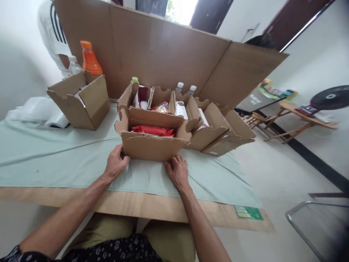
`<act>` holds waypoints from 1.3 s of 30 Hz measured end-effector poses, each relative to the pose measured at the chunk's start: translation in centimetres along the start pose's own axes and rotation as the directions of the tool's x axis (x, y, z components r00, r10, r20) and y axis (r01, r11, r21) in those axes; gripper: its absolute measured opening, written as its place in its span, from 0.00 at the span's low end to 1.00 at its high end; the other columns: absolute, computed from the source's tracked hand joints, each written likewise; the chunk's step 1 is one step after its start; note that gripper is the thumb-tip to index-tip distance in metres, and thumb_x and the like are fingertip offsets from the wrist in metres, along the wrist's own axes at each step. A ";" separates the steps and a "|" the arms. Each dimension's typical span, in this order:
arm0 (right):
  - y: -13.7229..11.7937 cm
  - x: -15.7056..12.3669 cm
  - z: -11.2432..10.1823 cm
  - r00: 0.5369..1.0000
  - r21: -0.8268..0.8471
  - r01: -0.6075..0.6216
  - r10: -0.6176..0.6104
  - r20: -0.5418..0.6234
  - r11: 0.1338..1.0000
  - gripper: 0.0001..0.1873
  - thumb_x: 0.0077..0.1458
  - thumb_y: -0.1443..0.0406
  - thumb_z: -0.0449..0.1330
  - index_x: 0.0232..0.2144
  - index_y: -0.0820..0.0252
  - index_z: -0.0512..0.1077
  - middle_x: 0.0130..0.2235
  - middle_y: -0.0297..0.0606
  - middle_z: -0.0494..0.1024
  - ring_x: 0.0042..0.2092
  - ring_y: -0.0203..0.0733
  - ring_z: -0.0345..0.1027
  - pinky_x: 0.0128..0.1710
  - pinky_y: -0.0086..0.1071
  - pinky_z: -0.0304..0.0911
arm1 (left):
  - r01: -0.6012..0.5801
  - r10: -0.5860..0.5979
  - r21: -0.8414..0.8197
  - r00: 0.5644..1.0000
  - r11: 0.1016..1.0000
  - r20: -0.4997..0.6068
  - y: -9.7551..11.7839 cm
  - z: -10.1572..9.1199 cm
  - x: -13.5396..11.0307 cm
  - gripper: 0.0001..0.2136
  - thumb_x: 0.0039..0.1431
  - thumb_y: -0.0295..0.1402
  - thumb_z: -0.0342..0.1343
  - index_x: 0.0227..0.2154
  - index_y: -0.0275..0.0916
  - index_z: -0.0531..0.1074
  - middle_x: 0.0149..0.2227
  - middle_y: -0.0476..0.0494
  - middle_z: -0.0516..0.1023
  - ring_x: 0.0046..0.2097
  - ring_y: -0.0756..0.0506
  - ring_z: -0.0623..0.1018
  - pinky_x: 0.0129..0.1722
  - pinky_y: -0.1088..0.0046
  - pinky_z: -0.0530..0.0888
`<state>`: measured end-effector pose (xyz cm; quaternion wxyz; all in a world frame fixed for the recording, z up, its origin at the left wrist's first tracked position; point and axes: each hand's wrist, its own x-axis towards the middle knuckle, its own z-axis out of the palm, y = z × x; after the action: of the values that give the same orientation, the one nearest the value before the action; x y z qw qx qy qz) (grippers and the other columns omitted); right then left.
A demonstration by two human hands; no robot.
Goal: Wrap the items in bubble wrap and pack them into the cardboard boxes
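Observation:
An open cardboard box [148, 145] stands in front of me on the pale green cloth [54, 156], with a red packet [152, 130] inside it. My left hand [116, 163] rests against the box's lower left corner, fingers curled onto the front wall. At the lower right corner, my right hand [178, 171] lies with its fingers touching the bottom edge of the front wall. Neither hand lifts the box. Right behind it stands a second open box [152, 100] with packets and a green-capped bottle [134, 80].
More open boxes [218, 133] sit to the right, with two white-capped bottles [185, 88] behind. Another box [81, 100] stands at left with an orange bottle [89, 60] and a person in white [51, 32]. A big cardboard sheet [163, 54] stands behind. Wooden racks [289, 120] stand on the floor at right.

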<state>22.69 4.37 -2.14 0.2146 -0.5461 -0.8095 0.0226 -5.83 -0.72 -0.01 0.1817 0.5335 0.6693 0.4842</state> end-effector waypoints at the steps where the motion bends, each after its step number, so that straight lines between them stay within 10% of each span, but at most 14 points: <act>1: 0.0 -0.1 0.1 1.000 0.007 -0.002 0.002 -0.006 1.000 0.12 0.65 0.60 0.58 0.46 0.58 0.76 0.51 0.50 0.79 0.53 0.57 0.67 0.50 0.46 0.60 | -0.005 0.005 0.001 1.000 1.000 -0.005 0.0 0.0 0.0 0.15 0.45 0.34 0.53 0.38 0.39 0.73 0.32 0.47 0.74 0.34 0.44 0.71 0.37 0.67 0.70; 21: 1.7 -0.4 0.6 0.988 0.174 0.007 0.020 -0.151 0.985 0.18 0.68 0.54 0.55 0.41 0.56 0.81 0.51 0.47 0.81 0.50 0.53 0.74 0.50 0.46 0.68 | -0.022 0.022 -0.060 1.000 0.998 0.002 0.6 0.7 -0.3 0.09 0.49 0.35 0.52 0.34 0.40 0.70 0.30 0.50 0.71 0.30 0.47 0.69 0.30 0.71 0.67; 39: 3.0 -0.7 -0.3 0.980 0.245 -0.019 0.067 -0.186 0.969 0.19 0.62 0.49 0.56 0.34 0.55 0.78 0.39 0.45 0.81 0.42 0.55 0.75 0.42 0.46 0.69 | -0.052 0.089 -0.179 0.976 0.982 0.200 0.0 1.1 -0.2 0.30 0.50 0.29 0.56 0.59 0.37 0.70 0.56 0.34 0.78 0.57 0.35 0.77 0.60 0.55 0.74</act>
<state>25.69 4.88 -2.89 0.3563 -0.5330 -0.7640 0.0726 -4.92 -0.40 -0.60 0.2785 0.5867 0.5827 0.4885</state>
